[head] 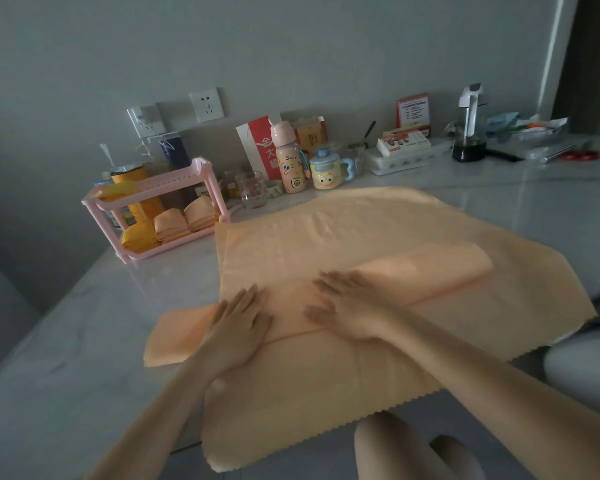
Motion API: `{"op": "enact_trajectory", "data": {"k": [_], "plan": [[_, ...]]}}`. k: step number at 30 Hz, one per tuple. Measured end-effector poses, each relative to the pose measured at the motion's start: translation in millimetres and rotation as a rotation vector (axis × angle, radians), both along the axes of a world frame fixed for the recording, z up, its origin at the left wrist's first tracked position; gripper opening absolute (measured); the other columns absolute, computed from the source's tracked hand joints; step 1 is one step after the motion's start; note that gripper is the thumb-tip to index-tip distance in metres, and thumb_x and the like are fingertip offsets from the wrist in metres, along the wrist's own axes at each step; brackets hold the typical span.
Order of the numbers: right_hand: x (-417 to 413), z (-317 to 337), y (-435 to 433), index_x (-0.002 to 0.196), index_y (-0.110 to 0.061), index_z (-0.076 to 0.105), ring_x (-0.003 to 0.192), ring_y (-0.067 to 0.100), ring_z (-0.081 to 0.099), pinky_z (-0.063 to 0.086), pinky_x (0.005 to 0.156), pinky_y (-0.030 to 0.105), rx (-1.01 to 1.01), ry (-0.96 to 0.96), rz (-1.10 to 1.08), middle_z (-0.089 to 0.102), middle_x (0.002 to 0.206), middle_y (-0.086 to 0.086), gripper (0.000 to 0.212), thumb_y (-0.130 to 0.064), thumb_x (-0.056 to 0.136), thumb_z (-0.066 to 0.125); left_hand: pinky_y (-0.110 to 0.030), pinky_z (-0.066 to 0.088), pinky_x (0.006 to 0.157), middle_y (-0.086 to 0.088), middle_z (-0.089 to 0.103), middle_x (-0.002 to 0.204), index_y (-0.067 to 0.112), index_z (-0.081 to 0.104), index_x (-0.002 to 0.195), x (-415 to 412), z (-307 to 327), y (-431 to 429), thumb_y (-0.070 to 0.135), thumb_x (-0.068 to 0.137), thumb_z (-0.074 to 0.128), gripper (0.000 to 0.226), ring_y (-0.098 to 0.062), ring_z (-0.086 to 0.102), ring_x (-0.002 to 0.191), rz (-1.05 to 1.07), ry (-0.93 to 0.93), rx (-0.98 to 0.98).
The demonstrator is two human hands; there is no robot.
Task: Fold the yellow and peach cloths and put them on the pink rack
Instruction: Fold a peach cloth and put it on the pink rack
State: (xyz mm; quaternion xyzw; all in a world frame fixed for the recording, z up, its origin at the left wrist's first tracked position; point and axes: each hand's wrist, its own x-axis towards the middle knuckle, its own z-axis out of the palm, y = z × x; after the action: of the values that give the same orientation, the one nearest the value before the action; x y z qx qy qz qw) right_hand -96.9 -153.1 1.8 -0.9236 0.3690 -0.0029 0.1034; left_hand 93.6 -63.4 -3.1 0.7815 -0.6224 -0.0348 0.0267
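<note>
Peach cloth (430, 268), folded to a strip, on the bench (84, 323).
Left hand (243, 317) and right hand (340, 306) press flat, grasping nothing; strip runs left-right; rack (187, 174) lies far-left, nearer left hand.

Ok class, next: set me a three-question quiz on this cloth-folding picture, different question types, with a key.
1. True or false: the left hand and right hand both lie flat on the folded peach strip.
2. Which shelf of the pink rack holds folded peach cloths? A upper, B lower.
3. Fill in: the upper-shelf cloth is ___.
Key: 1 true; 2 B; 3 yellow.
</note>
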Motion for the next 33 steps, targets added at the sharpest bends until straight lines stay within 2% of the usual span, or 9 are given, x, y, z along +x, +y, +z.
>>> {"op": "enact_trajectory", "data": {"k": [4, 7, 11, 15, 20, 23, 26, 29, 33], "plan": [[-34.2, 2.4, -15.8, 0.150, -0.020, 0.002, 0.144, 0.009, -0.006, -0.003, 0.116, 0.031, -0.002, 0.034, -0.075, -0.006, 0.157, -0.004, 0.080, -0.068, 0.087, 0.012, -0.031, -0.006, 0.115, 0.006, -0.011, 0.156, 0.026, -0.003, 0.147, 15.3, 1.0, 13.8, 0.046, 0.098, 0.016, 0.056, -0.009, -0.009, 0.143, 0.048, 0.010, 0.041], [-64.3, 3.8, -31.0, 0.150, -0.021, 0.001, 0.144, 0.008, -0.006, -0.003, 0.116, 0.029, -0.009, 0.061, -0.145, -0.006, 0.157, -0.005, 0.101, -0.078, 0.067, -0.002, -0.031, -0.007, 0.115, 0.004, -0.012, 0.156, 0.023, -0.006, 0.147, 28.3, 0.2, 24.7, 0.046, 0.098, 0.015, 0.058, -0.010, -0.010, 0.143, 0.078, 0.009, 0.056], [-95.2, 5.6, -40.6, 0.150, -0.019, 0.000, 0.144, 0.009, -0.006, -0.003, 0.116, 0.028, -0.004, 0.051, -0.236, -0.006, 0.157, -0.005, 0.083, -0.069, 0.084, 0.007, -0.031, -0.005, 0.116, 0.001, -0.010, 0.156, 0.019, -0.004, 0.148, 43.8, -0.4, 34.0, 0.046, 0.098, 0.016, 0.060, -0.010, -0.009, 0.143, 0.132, -0.001, 0.074], [-118.4, 6.9, -48.3, 0.150, -0.019, 0.000, 0.144, 0.011, -0.005, -0.003, 0.116, 0.032, -0.006, 0.051, -0.290, -0.005, 0.157, -0.006, 0.116, -0.085, 0.056, -0.015, -0.032, -0.003, 0.116, 0.001, -0.009, 0.156, 0.016, -0.002, 0.148, 57.4, -2.6, 43.4, 0.047, 0.097, 0.017, 0.063, -0.010, -0.007, 0.143, 0.187, 0.028, 0.080], [-117.9, 17.9, -40.6, 0.150, -0.016, 0.008, 0.145, 0.017, 0.005, 0.007, 0.115, 0.033, 0.009, -0.073, -0.359, 0.005, 0.158, 0.001, 0.071, -0.058, 0.093, 0.017, -0.037, -0.005, 0.115, -0.001, 0.007, 0.157, 0.016, 0.014, 0.148, 57.2, 5.1, 50.0, 0.044, 0.098, 0.021, 0.057, -0.014, 0.001, 0.144, 0.208, -0.086, -0.071], [-108.5, 25.5, -22.5, 0.147, -0.015, 0.024, 0.141, 0.021, 0.021, 0.018, 0.113, 0.033, -0.197, -0.254, -0.299, 0.022, 0.154, 0.003, 0.064, -0.051, 0.095, 0.032, -0.025, 0.002, 0.112, 0.008, 0.024, 0.152, 0.023, 0.034, 0.141, 39.6, 13.9, 54.9, 0.058, 0.090, 0.021, 0.063, -0.010, 0.016, 0.141, 0.035, -0.019, -0.289], [-95.6, 28.8, -3.8, 0.146, -0.019, 0.026, 0.141, 0.012, 0.020, 0.017, 0.113, 0.026, -0.090, -0.264, -0.083, 0.021, 0.154, -0.004, 0.065, -0.047, 0.091, 0.047, -0.016, 0.012, 0.107, 0.021, 0.031, 0.142, 0.033, 0.038, 0.138, 15.8, 24.9, 59.7, 0.079, 0.078, 0.021, 0.077, -0.002, 0.028, 0.133, -0.120, 0.036, -0.279], [-85.7, 21.1, 0.0, 0.146, -0.021, 0.027, 0.139, 0.010, 0.023, 0.021, 0.114, 0.027, 0.048, -0.174, -0.006, 0.023, 0.153, -0.006, 0.063, -0.035, 0.091, 0.053, -0.015, 0.016, 0.106, 0.016, 0.035, 0.145, 0.035, 0.037, 0.137, 14.2, 23.7, 59.0, 0.051, 0.089, 0.047, 0.052, -0.004, 0.031, 0.133, -0.129, 0.030, -0.181], [-91.2, 19.1, -8.6, 0.139, -0.020, 0.040, 0.126, 0.013, 0.042, 0.033, 0.102, 0.023, 0.004, -0.178, -0.108, 0.041, 0.142, -0.002, 0.049, -0.019, 0.091, 0.049, -0.018, 0.021, 0.105, 0.010, 0.038, 0.142, 0.028, 0.040, 0.136, 22.6, 23.5, 53.8, 0.036, 0.087, 0.050, 0.051, -0.008, 0.034, 0.130, -0.115, 0.014, -0.122]]}}
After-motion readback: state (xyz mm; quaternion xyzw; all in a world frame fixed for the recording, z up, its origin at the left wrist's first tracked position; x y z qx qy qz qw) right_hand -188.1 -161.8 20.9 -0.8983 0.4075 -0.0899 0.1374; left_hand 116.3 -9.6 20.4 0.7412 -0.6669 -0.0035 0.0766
